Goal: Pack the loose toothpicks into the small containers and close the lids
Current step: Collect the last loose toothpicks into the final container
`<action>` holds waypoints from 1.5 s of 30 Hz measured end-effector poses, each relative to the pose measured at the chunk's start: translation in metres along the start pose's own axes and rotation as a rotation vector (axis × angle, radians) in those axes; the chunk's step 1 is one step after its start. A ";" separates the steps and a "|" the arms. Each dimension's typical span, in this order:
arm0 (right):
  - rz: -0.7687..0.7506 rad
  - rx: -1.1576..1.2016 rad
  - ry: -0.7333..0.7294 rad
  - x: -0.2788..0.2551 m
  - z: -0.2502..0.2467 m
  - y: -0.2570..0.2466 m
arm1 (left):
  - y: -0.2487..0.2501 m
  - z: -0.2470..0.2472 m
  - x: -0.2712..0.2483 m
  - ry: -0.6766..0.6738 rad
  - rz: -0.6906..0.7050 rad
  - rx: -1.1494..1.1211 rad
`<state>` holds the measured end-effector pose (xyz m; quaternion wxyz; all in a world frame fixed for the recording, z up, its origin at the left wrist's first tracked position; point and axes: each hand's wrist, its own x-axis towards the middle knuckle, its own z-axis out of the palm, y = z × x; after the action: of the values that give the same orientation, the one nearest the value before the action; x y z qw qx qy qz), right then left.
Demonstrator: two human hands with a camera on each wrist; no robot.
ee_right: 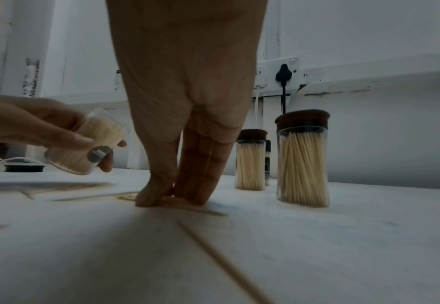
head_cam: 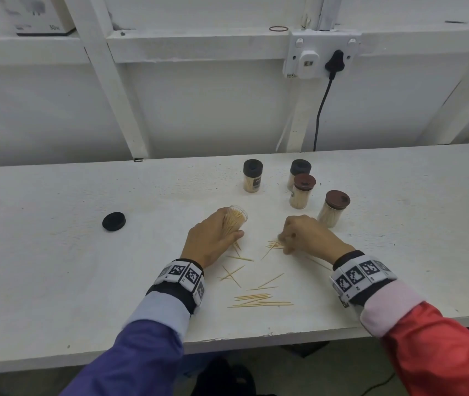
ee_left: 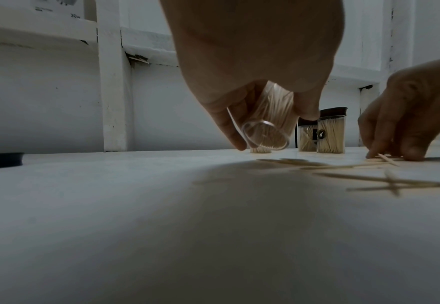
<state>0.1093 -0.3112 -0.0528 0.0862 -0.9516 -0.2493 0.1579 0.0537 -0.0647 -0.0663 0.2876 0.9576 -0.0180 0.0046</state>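
The left hand (head_cam: pixel 210 241) grips an open clear jar (head_cam: pixel 234 220) packed with toothpicks, fingers and thumb curled round its wall. The jar is tilted and held just above the white table (head_cam: pixel 56 275), its open mouth turned away from the person in the head view. Its black lid (head_cam: pixel 114 221) lies flat on the table well off to the left, apart from everything else.

The right hand (head_cam: pixel 310 235) is down on the table just right of the jar, thumb and fingertips (ee_right: pixel 159 197) drawn close together and pressing on a small bunch of loose toothpicks (head_cam: pixel 273 244); whether any are actually pinched is hard to tell, since the fingers blur in the head view and the bunch is in shadow from the wrist. More loose toothpicks (head_cam: pixel 256 300) lie scattered between the two wrists, some crossed, with a thicker bundle nearest the table edge.

Behind the hands stand four closed jars, all filled: two with black lids (head_cam: pixel 252 175) (head_cam: pixel 299 170) farther back, and two with brown lids (head_cam: pixel 302 191) (head_cam: pixel 333 208) nearer, the nearest just beyond the right hand's knuckles. On the wall behind is a socket (head_cam: pixel 320 54) with a black plug and cable hanging down to the table.
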 end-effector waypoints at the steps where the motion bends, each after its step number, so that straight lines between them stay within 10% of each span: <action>1: 0.003 0.000 0.020 0.001 0.000 -0.001 | 0.000 0.000 0.000 0.000 -0.001 0.002; 20: -0.099 -0.282 0.125 0.005 -0.004 -0.015 | 0.002 -0.001 -0.001 -0.017 0.017 0.010; 30: -0.091 0.277 0.333 0.009 -0.013 -0.021 | 0.004 -0.002 0.000 -0.025 0.016 0.015; 45: -0.137 0.253 0.094 0.037 -0.053 -0.070 | 0.002 -0.002 -0.002 -0.088 0.078 -0.043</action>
<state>0.1265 -0.2369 0.0042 0.2278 -0.9201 -0.2876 0.1373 0.0520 -0.0653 -0.0630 0.3068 0.9490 -0.0677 -0.0266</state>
